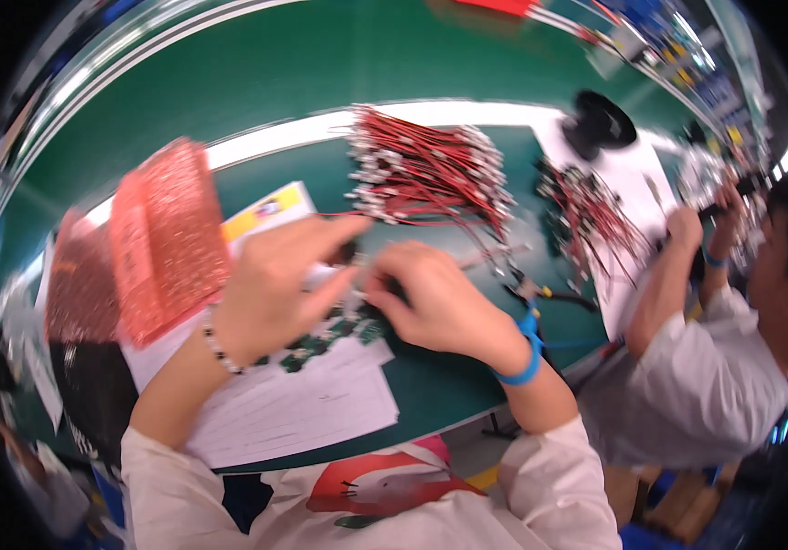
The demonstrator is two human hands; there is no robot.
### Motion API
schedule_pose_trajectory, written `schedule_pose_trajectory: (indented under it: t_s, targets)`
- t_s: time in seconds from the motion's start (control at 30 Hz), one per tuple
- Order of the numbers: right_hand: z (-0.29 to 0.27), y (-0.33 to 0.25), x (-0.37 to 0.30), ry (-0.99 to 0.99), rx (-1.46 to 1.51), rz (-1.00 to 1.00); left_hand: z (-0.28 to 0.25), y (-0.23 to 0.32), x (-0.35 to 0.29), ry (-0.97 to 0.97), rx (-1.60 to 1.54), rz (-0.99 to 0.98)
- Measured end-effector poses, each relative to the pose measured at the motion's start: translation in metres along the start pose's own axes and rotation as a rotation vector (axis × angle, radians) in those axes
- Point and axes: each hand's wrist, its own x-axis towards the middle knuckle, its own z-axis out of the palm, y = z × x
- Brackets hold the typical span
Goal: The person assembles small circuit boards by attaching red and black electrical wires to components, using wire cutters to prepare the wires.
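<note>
My left hand point(275, 280), a beaded band at its wrist, hovers above several small green circuit boards point(311, 346). Its index finger and thumb are stretched apart, and a thin red wire shows by the index fingertip. Close by on the right, my right hand point(435, 298) has its fingers curled inward, with a blue wrist strap point(530, 362) on that arm. Whatever is at its fingertips is blurred and too small to name. Beyond both hands lies a pile of red wires with white connectors point(426, 170).
Pink bubble-wrap packs point(169, 238) stand at left, near paper sheets point(302, 412). Cutters point(545, 291) lie to the right. Farther right are more red wires point(586, 215), a black spool point(598, 126) on white paper, and a co-worker point(696, 367) with raised hands.
</note>
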Motion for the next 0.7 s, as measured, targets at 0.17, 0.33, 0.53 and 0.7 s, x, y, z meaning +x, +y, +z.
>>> schedule_pose_trajectory:
  t_s: [0.17, 0.33, 0.53, 0.7]
  targets:
    - [-0.004, 0.006, 0.006, 0.252, 0.101, 0.014, -0.007, 0.003, 0.008, -0.064, 0.021, -0.041]
    - [-0.011, -0.001, 0.006, 0.277, 0.183, 0.11, 0.005, -0.017, 0.006, -0.022, -0.02, 0.074]
    - [-0.006, -0.004, 0.005, 0.171, 0.454, 0.34, 0.008, -0.014, -0.003, -0.024, -0.092, 0.042]
    - [-0.009, -0.006, 0.004, 0.062, 0.328, 0.324, 0.01, -0.017, -0.005, -0.031, -0.105, 0.058]
